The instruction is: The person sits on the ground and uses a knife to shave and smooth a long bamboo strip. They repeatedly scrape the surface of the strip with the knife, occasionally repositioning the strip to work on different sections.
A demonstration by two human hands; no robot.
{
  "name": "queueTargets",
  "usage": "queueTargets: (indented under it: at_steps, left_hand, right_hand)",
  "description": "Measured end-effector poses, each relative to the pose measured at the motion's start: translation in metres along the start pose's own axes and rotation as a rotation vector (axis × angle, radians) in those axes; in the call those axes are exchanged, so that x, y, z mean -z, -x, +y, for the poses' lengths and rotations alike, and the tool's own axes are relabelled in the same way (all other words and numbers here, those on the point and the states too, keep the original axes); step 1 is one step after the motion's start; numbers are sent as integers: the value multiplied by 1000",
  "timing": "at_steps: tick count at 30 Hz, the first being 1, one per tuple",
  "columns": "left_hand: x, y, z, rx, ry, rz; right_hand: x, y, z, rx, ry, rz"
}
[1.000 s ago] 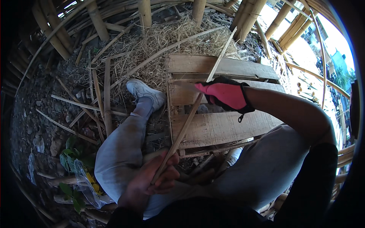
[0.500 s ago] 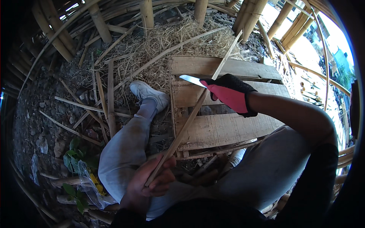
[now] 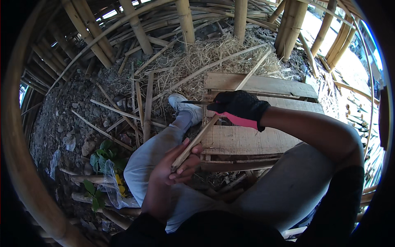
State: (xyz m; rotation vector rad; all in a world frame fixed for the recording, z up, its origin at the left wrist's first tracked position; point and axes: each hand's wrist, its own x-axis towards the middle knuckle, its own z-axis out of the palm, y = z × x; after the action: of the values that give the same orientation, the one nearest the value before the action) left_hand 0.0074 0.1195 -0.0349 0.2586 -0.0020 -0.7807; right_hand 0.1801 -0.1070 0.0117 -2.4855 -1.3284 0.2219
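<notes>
A long split bamboo strip (image 3: 208, 126) slants from my lap up over a low wooden slat platform (image 3: 242, 139). Around its near end curl the bare fingers of my left hand (image 3: 181, 162). My right hand (image 3: 238, 108), in a black and pink glove, is closed on a knife and lies over the strip's middle. The knife's blade (image 3: 197, 102) points left, seen almost edge-on as a dark line; its handle is hidden in the glove. Beyond the glove the strip's far end (image 3: 257, 68) reaches over the platform's back edge.
A heap of pale shavings (image 3: 222, 57) lies behind the platform, before upright bamboo posts (image 3: 186, 22). Loose bamboo strips (image 3: 140, 107) are scattered on the stony ground at left. Near my left knee are green leaves (image 3: 105, 156) and a clear plastic bag (image 3: 112, 181). A curved pole (image 3: 20, 144) edges the left.
The knife has turned from showing its bright flat side to nearly edge-on, and the gloved hand has rolled over with it. My left hand still grips the strip. The whole view has shifted.
</notes>
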Motion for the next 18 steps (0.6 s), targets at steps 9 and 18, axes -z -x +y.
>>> queueTargets:
  at_steps: [9,18]
  left_hand:
    - [-129,12,-10,-673,-1550,862]
    - [-258,77,-2,-1995,-2462,1861]
  right_hand:
    - [5,7,11,192,266,139]
    - [27,12,-2,23,95,121]
